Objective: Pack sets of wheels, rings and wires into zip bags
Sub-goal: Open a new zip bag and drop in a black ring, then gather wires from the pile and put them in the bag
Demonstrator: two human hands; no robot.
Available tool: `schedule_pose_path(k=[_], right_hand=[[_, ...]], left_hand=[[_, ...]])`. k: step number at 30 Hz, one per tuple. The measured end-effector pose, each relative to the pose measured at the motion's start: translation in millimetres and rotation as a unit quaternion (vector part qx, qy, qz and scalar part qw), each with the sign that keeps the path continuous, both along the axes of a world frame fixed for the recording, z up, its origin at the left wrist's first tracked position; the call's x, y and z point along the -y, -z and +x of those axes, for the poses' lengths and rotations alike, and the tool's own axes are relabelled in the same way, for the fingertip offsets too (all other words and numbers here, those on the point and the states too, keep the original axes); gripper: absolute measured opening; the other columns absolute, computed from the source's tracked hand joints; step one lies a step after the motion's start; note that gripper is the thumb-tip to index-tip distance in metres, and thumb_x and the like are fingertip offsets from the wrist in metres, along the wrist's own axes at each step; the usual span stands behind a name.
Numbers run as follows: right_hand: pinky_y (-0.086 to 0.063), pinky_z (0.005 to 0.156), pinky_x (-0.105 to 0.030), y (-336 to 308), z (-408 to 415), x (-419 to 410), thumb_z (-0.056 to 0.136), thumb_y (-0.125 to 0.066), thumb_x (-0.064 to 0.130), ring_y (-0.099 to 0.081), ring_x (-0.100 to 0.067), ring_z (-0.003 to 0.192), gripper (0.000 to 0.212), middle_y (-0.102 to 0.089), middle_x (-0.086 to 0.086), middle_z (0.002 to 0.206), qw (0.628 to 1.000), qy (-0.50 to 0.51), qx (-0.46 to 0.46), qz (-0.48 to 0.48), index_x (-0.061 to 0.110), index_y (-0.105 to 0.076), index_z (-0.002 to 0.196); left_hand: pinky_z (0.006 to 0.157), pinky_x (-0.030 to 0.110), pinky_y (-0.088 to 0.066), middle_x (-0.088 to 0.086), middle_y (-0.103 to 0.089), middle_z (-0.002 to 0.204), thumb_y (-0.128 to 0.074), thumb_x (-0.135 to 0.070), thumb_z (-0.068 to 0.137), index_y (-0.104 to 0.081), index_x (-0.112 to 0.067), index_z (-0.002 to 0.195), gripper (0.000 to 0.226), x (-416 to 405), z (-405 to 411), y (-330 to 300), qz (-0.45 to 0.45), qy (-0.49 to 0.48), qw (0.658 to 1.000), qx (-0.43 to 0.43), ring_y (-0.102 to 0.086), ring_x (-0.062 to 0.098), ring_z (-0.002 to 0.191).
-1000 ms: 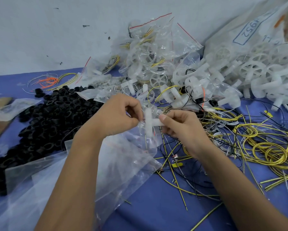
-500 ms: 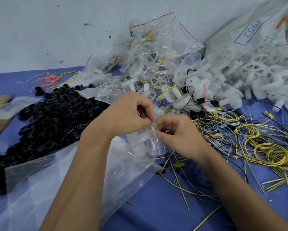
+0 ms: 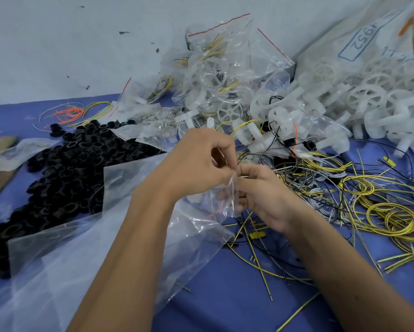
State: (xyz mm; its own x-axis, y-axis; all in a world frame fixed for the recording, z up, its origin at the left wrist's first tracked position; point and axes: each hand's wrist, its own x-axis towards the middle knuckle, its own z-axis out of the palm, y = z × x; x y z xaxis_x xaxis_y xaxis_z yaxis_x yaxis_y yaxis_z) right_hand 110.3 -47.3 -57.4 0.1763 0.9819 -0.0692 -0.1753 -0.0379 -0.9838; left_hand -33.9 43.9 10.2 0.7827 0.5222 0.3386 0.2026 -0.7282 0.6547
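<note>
Two bare hands meet over a blue work table (image 3: 225, 295), pinching the top edge of a small clear plastic zip bag (image 3: 225, 200) between them. The left hand (image 3: 196, 164) curls its thumb and forefinger onto the bag's mouth from above; the right hand (image 3: 261, 195) grips the same edge from the other side, fingers curled under the film. The bag hangs from that edge, its long axis running down toward the table, mouth uppermost. Its contents are hard to make out: a pale white shape shows through the crumpled film, largely masked by the right hand's fingers, and whether the seal is closed cannot be told.

Beneath the forearms lies a loose stack of larger clear plastic bags (image 3: 93, 236), cut off at the lower left edge of the frame. To the left spreads a heap of black plastic rings (image 3: 69, 168), its near end partly covered by those bags. To the right sprawl tangled yellow, black and grey wires (image 3: 369, 200). Against the pale wall behind sits a pile of filled zip bags with red seal lines (image 3: 225, 75), and beside it a mound of white spoked plastic wheels (image 3: 369, 99), running out of frame at right.
</note>
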Motion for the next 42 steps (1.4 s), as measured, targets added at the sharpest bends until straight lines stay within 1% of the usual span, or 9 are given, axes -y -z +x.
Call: schedule_pose_path(k=[6,10,13,17,22,26,32,38,42], right_hand=[[-0.046,0.078,-0.059,-0.7,-7.0,1.8,0.089,-0.06,-0.006,-0.069,-0.032,0.073,0.021,-0.07,-0.019,0.083,1.0,-0.02,0.011,0.016,-0.01,-0.064,0.109],[-0.056,0.087,-0.056,-3.0,-9.7,5.4,0.093,-0.056,-0.014,-0.072,-0.038,0.089,0.013,-0.067,-0.036,0.098,0.996,-0.065,0.011,0.06,-0.014,-0.064,0.103],[-0.046,0.105,-0.062,-5.0,-15.4,9.6,0.088,-0.067,0.0,-0.069,-0.035,0.11,0.008,-0.069,-0.023,0.106,0.978,-0.177,-0.03,0.105,0.004,-0.074,0.088],[-0.04,0.1,-0.077,-1.4,-11.2,3.6,0.086,-0.069,0.003,-0.064,-0.037,0.105,0.013,-0.072,-0.021,0.097,0.988,-0.123,0.015,0.09,0.01,-0.078,0.092],[-0.06,0.065,-0.032,-1.0,0.6,-2.1,0.086,-0.056,-0.019,-0.073,-0.022,0.07,0.029,-0.075,-0.016,0.079,0.988,0.061,0.074,0.122,0.002,-0.076,0.085],[-0.05,0.05,-0.028,4.3,19.2,-2.4,0.082,-0.048,-0.013,-0.065,-0.02,0.056,0.036,-0.07,-0.005,0.068,0.909,0.272,0.286,0.133,0.012,-0.072,0.076],[-0.042,0.089,-0.036,7.9,47.8,-3.1,0.09,-0.066,0.012,-0.049,-0.033,0.11,0.015,-0.066,-0.008,0.109,0.699,0.367,0.608,0.084,0.012,-0.075,0.103],[-0.03,0.11,-0.057,17.8,56.1,-6.5,0.098,-0.059,0.038,-0.022,-0.035,0.144,0.044,-0.036,-0.007,0.156,0.691,0.244,0.675,-0.085,0.023,-0.051,0.139],[-0.03,0.106,-0.051,18.1,56.7,-9.2,0.1,-0.051,0.044,-0.033,-0.03,0.134,0.036,-0.052,-0.004,0.139,0.706,0.245,0.657,-0.101,0.023,-0.056,0.129]], left_hand=[[0.07,0.037,-0.061,-0.002,-0.074,0.076,-0.06,-0.007,0.068,-0.074,-0.015,0.074,0.018,12.1,6.9,-4.3,-0.052,0.053,0.997,0.015,-0.071,0.018,0.073],[0.066,0.03,-0.058,0.004,-0.073,0.077,-0.061,-0.004,0.068,-0.074,-0.013,0.076,0.017,14.1,10.9,-5.0,-0.078,0.071,0.993,0.044,-0.072,0.024,0.078],[0.065,0.03,-0.056,0.006,-0.073,0.078,-0.061,-0.003,0.068,-0.073,-0.011,0.076,0.018,13.5,11.4,-5.7,-0.08,0.074,0.992,0.059,-0.071,0.027,0.079],[0.069,0.043,-0.058,0.012,-0.072,0.079,-0.06,-0.004,0.066,-0.072,-0.014,0.074,0.017,7.5,6.8,-3.6,-0.067,0.038,0.994,0.072,-0.07,0.032,0.079],[0.068,0.052,-0.059,0.014,-0.071,0.08,-0.058,0.001,0.068,-0.069,-0.005,0.074,0.013,1.4,4.9,6.1,-0.084,-0.004,0.992,0.093,-0.067,0.034,0.078],[0.068,0.041,-0.057,0.005,-0.072,0.077,-0.063,0.007,0.072,-0.07,-0.008,0.072,0.017,-0.7,12.0,18.3,-0.079,-0.025,0.993,0.08,-0.067,0.028,0.076],[0.056,0.012,-0.044,-0.003,-0.069,0.068,-0.064,0.008,0.07,-0.071,-0.009,0.069,0.018,10.6,36.6,44.1,-0.058,-0.041,0.997,0.036,-0.063,0.01,0.062],[0.053,0.008,-0.039,-0.012,-0.065,0.064,-0.064,0.009,0.072,-0.072,-0.008,0.069,0.019,10.0,37.8,63.8,-0.075,-0.055,0.996,-0.007,-0.055,-0.006,0.053],[0.047,0.005,-0.036,-0.02,-0.06,0.052,-0.062,0.01,0.074,-0.069,-0.012,0.068,0.023,8.8,31.9,62.5,-0.1,-0.063,0.993,-0.015,-0.054,-0.008,0.045]])
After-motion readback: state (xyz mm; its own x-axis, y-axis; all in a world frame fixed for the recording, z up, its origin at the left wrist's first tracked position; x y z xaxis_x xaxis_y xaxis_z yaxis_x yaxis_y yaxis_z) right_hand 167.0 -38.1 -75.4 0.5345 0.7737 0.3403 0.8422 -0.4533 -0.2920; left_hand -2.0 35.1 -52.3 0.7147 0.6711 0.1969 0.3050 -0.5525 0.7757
